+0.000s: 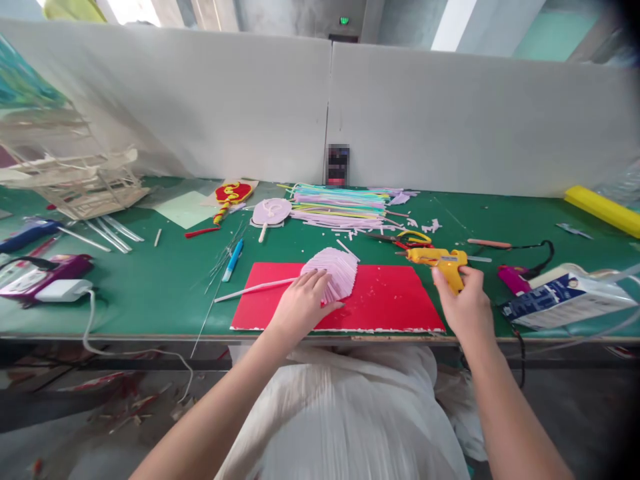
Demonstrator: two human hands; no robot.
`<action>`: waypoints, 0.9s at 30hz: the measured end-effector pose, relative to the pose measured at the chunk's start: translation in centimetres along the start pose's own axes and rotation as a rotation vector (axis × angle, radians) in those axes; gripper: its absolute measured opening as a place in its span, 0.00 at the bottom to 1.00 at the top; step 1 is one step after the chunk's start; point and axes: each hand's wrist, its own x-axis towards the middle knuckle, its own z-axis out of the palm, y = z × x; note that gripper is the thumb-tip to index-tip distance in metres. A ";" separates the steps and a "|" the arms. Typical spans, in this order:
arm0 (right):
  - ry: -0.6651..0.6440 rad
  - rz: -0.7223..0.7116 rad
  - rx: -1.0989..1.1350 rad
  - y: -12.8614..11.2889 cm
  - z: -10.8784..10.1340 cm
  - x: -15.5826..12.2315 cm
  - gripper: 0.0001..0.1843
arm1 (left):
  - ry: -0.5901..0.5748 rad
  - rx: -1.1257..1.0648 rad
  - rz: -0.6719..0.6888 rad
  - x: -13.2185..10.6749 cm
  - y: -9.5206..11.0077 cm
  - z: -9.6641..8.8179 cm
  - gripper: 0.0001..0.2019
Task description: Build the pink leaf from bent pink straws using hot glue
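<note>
My left hand [303,299] lies flat, fingers together and thumb apart, on a rounded lilac piece of ribbed strips [341,267], hiding part of it. That piece rests on a red board [390,297] at the table's front edge. A pale lilac strip [253,290] runs leftward from under my hand past the board's edge. On the right, my right hand [467,303] is closed around the handle of a yellow glue gun [439,258], its nozzle pointing left above the green table. Yellow-and-red-handled scissors [413,239] lie just behind the gun.
Behind the board lie a bundle of coloured strips [340,207], a lilac fan shape [271,212] and a red-yellow one [233,193]. A blue pen-like tool [233,260] and thin wires are to the left. A carton [565,300] and a power strip [47,280] flank the workspace.
</note>
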 end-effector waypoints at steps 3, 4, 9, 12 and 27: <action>-0.061 -0.029 0.014 -1.2 0.3 -0.9 0.34 | -0.030 0.037 -0.044 0.2 0.2 0.3 0.24; -0.072 -0.043 0.009 -1.5 0.5 -1.2 0.33 | -0.041 0.056 -0.042 0.4 0.3 0.3 0.21; -0.034 -0.140 0.001 -2.1 1.2 -2.1 0.28 | -0.063 0.163 0.009 1.4 0.5 -0.4 0.11; -0.038 -0.175 -0.015 -2.2 1.4 -2.4 0.27 | -0.043 0.153 -0.014 2.1 0.5 -0.9 0.12; -0.134 -0.385 0.109 -4.8 3.6 -4.2 0.24 | 0.118 -0.144 0.043 4.4 -3.0 0.8 0.07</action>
